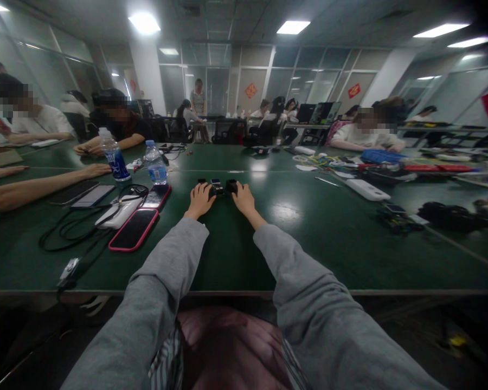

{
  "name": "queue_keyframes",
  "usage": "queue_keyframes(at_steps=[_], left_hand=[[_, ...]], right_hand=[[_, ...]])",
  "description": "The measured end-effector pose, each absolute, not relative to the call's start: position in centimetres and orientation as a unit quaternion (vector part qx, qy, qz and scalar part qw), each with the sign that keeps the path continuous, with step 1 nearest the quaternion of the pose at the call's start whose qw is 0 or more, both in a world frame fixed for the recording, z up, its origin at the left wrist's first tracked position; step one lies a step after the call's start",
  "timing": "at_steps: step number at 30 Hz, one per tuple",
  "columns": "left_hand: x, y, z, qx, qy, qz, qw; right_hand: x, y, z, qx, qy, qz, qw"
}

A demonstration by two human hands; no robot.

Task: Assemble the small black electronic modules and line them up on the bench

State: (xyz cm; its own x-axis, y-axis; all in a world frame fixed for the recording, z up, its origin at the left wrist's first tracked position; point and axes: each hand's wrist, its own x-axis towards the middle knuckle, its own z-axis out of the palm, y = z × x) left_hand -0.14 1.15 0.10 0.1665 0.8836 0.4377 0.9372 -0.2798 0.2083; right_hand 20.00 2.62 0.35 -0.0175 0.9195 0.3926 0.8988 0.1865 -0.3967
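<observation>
Both arms stretch out over the green bench (309, 254)! The left hand (199, 200), fingers loosely curled, is at the small dark pieces (216, 189); the right hand (244, 199), fingers part-bent, meets a black block (230, 186) just beside them. Whether either grips, I can't tell.

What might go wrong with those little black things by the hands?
Two things, maybe. The black block at the right hand sits close to the small dark piece at the left hand, so they might bump together. And the blue-capped bottle stands upright beside a phone; if someone knocked it, it could topple onto the screen.
</observation>
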Motion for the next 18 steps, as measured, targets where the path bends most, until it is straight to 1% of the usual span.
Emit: queue_keyframes(at_steps=[4,7,10,12,15,18], left_hand=[[-0.2,1.1,0.2,-0.762,-0.599,-0.243,0.048],[-0.2,0.9,0.4,-0.760,-0.600,-0.244,0.048],[-0.2,0.7,0.5,-0.761,-0.599,-0.245,0.046],[-0.3,0.7,0.5,-0.760,-0.599,-0.245,0.047],[-0.4,0.7,0.4,-0.761,-0.597,-0.248,0.048],[-0.3,0.6,0.5,-0.762,-0.596,-0.249,0.047]], right_hand=[[19.9,2.0,0.6,-0.625,-0.731,0.000,0.275],[20.7,0.6,1.1,-0.590,-0.770,0.003,0.243],[23.2,-1.0,1.4,-0.559,-0.803,0.014,0.207],[25.8,-2.0,1.4,-0.543,-0.815,0.019,0.200],[31.1,-2.7,1.5,-0.538,-0.813,0.013,0.221],[37.6,-3.1,2.6,-0.598,-0.752,-0.050,0.273]])
